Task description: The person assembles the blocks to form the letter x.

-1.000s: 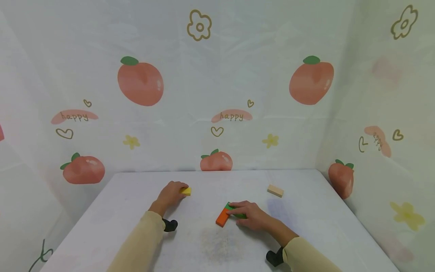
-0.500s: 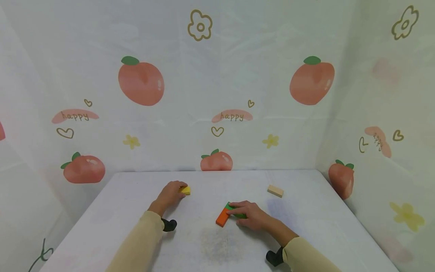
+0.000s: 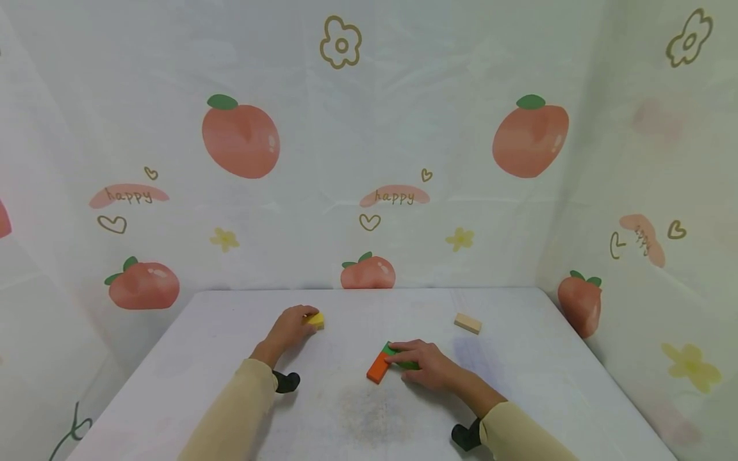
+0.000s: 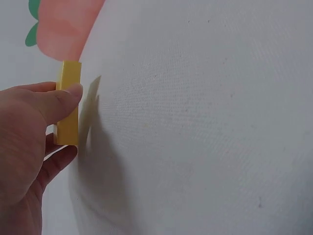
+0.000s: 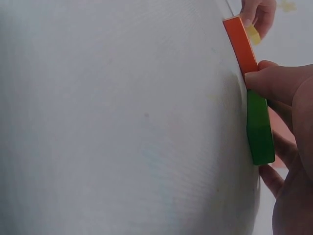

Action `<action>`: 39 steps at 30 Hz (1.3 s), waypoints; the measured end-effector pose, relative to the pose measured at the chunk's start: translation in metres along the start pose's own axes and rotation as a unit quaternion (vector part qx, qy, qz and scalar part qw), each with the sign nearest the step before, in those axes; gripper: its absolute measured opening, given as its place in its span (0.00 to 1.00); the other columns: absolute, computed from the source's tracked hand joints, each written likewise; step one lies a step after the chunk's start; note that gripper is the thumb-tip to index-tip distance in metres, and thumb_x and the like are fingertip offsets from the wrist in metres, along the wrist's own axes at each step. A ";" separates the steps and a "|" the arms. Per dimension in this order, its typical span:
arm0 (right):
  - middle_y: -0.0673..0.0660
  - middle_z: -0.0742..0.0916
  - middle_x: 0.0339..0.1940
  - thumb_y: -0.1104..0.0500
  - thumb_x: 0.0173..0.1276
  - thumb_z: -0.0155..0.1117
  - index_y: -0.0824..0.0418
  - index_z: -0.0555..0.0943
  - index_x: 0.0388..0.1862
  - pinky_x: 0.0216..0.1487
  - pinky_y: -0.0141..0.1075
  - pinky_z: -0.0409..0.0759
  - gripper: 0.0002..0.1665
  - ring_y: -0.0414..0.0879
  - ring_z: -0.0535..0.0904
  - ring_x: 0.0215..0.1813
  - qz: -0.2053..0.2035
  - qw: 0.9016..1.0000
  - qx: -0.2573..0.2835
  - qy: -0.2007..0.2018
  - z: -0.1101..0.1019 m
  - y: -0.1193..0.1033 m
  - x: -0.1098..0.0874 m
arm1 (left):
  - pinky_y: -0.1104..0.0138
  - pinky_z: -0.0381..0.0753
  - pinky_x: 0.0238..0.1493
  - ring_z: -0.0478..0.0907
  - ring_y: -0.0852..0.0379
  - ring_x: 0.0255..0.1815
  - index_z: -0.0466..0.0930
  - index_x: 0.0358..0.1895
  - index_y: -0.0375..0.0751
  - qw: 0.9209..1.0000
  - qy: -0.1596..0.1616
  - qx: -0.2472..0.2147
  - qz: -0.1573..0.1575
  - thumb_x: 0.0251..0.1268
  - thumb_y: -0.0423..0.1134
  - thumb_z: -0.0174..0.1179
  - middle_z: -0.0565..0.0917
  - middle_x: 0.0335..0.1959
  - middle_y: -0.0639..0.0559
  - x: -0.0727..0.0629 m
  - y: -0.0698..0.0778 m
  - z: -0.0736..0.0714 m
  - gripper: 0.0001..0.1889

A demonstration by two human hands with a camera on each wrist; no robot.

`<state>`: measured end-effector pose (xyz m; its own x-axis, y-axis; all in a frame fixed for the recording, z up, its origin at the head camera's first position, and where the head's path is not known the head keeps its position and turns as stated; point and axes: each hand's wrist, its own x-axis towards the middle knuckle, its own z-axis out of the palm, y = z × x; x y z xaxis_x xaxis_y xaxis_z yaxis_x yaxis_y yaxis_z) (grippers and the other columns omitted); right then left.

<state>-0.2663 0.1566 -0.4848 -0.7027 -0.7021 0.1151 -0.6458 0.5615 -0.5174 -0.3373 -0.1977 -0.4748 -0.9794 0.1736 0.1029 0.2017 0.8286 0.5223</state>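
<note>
Toward the back left of the table, my left hand [image 3: 291,328] pinches a small yellow block [image 3: 316,321]. The left wrist view shows the thumb across the block's face, fingers behind it, and a shadow beside it on the table. My right hand [image 3: 429,366] is near the middle, fingers around a green block [image 5: 260,127] and fingertips at an orange block [image 3: 378,369]. Orange and green lie end to end in the right wrist view, a thumb near where they meet. In the head view green also shows past the orange block's far end; fingers partly hide the green.
A plain wooden block [image 3: 467,323] lies at the back right of the white table [image 3: 230,358]. A white cloth wall [image 3: 305,147] printed with fruit, hearts and flowers rises behind and at the sides. Black straps sit at both wrists.
The yellow block has shifted and tipped slightly in my left hand's fingers. My right hand, the orange and green blocks and the wooden block have stayed in place.
</note>
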 end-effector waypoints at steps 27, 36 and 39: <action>0.52 0.74 0.69 0.62 0.66 0.65 0.49 0.80 0.62 0.61 0.53 0.66 0.25 0.51 0.69 0.66 -0.006 1.000 0.001 0.007 0.002 0.002 0.000 | 0.53 0.73 0.58 0.75 0.48 0.55 0.79 0.59 0.40 0.995 0.028 -0.099 0.008 0.62 0.34 0.66 0.80 0.56 0.46 -0.004 0.018 0.005 0.21; 0.51 0.73 0.70 0.63 0.66 0.65 0.49 0.80 0.63 0.61 0.56 0.65 0.25 0.52 0.68 0.67 0.005 1.000 0.003 0.003 0.002 0.001 0.000 | 0.57 0.77 0.52 0.75 0.51 0.48 0.79 0.59 0.42 0.992 0.034 -0.124 0.017 0.61 0.35 0.67 0.81 0.53 0.49 -0.005 0.035 0.007 0.21; 0.51 0.73 0.70 0.63 0.67 0.65 0.49 0.80 0.63 0.62 0.56 0.64 0.25 0.52 0.68 0.67 0.009 1.000 0.006 0.001 0.001 0.000 0.000 | 0.58 0.77 0.51 0.75 0.52 0.47 0.79 0.59 0.43 0.991 0.034 -0.126 0.019 0.61 0.35 0.67 0.81 0.52 0.50 -0.005 0.038 0.008 0.21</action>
<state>-0.2660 0.1561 -0.4861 -0.7150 -0.6910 0.1064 -0.6292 0.5695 -0.5290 -0.3243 -0.1622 -0.4625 -0.9710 0.1584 0.1792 0.2391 0.6613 0.7110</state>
